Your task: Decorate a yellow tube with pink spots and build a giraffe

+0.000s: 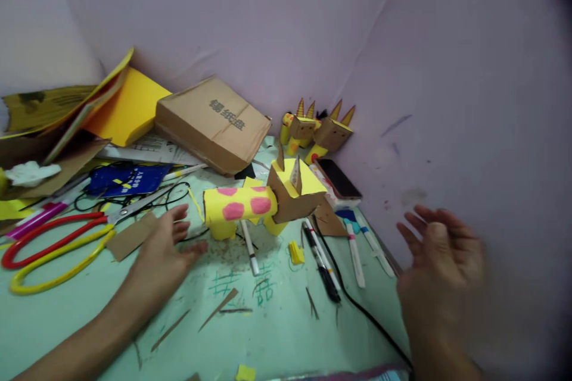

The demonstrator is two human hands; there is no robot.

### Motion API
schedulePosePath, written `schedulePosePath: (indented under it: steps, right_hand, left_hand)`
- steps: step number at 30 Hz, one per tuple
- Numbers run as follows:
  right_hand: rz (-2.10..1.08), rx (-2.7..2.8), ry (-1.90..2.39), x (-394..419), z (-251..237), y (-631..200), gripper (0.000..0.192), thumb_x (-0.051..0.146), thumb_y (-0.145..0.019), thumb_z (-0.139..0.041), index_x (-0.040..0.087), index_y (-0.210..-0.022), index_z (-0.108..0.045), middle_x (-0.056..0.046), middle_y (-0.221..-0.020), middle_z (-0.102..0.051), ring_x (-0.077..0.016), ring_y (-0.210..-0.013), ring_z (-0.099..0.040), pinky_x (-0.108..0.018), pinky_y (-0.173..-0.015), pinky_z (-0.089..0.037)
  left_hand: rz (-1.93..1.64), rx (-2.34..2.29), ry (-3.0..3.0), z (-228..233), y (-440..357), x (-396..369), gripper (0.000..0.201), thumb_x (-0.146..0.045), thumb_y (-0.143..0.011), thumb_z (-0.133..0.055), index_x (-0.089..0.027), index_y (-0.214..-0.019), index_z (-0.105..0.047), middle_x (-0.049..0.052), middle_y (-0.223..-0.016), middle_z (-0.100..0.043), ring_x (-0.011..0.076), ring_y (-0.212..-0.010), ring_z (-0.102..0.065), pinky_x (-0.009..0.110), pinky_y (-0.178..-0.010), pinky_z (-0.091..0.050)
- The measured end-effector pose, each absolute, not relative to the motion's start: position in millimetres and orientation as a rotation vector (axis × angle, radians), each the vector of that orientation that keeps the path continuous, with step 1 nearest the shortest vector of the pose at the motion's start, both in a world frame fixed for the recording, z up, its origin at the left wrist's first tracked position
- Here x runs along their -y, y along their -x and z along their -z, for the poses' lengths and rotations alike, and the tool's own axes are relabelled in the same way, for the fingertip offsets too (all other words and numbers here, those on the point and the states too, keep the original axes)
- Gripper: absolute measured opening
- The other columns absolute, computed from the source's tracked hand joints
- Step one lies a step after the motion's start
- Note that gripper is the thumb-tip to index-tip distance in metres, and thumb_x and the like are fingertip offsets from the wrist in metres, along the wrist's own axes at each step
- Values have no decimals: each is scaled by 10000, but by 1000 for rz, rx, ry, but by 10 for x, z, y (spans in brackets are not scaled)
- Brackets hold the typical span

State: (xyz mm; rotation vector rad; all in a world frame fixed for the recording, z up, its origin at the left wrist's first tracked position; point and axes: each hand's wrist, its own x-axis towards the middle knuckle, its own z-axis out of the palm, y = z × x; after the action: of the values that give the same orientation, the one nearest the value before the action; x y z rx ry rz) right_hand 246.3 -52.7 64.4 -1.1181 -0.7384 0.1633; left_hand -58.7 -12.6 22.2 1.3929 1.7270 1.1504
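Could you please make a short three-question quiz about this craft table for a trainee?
1. True or false: the left hand grips the yellow paper-roll animal with pink spots.
2. Which lies nearer the left hand: (a) the flat brown cardboard piece or (b) the black phone?
3. What does the raised right hand hold?

Key
1. False; the hand rests open on the green table beside it.
2. a
3. Nothing; it is open in the air.

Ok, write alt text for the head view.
A yellow paper animal with pink spots stands on a cluttered green table. The left hand rests open on the table beside it; the right hand is raised, open, blurred.
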Motion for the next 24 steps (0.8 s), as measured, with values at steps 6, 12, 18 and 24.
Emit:
schedulePosePath:
  steps: [6, 12, 18, 24]
  right_hand:
    - [-53, 713, 1504, 825, -643, -3050, 173, 346, -754, -673, 226, -876, -649, 8, -820, -642, -124, -623, -587, -307, -672, -496]
    - [-46, 1471, 2214, 751, -430, -3352, 334, 236, -800, -476, 168, -1052, -685, -114, -958, -717, -268, -820, -677, -391, -729, -502]
    - [36, 1925, 2254, 543, -123, -3496, 352, 146, -780, -447, 157, -990, -730, -132, -1008, -725, -289, -845, -692, -393, -756, -515]
    - [-63, 1895, 2208, 506, -127, -3517, 284, 221, -762, -490, 195, -870, -750, -107, -921, -746, -297, -809, -689, -402, -732, -505]
  left_hand:
    - [-684, -1818, -1756, -298, 541, 387, 315, -490, -729, -472, -239, -807, -645, 43, -773, -717, 244, -703, -672, 329, -621, -524]
    - [-18, -1727, -2308, -427, -2, 350, 443, -372, -900, -299, -148, -1153, -585, 141, -761, -721, 362, -735, -698, 476, -644, -512]
    - [144, -1780, -2368, -484, -318, 245, 403, -110, -827, -378, -50, -1182, -558, 205, -784, -715, 339, -801, -709, 425, -655, -535]
    - [163, -1723, -2297, -590, -345, 230, 314, -55, -724, -433, -106, -963, -630, 200, -796, -718, 345, -826, -705, 417, -674, -535]
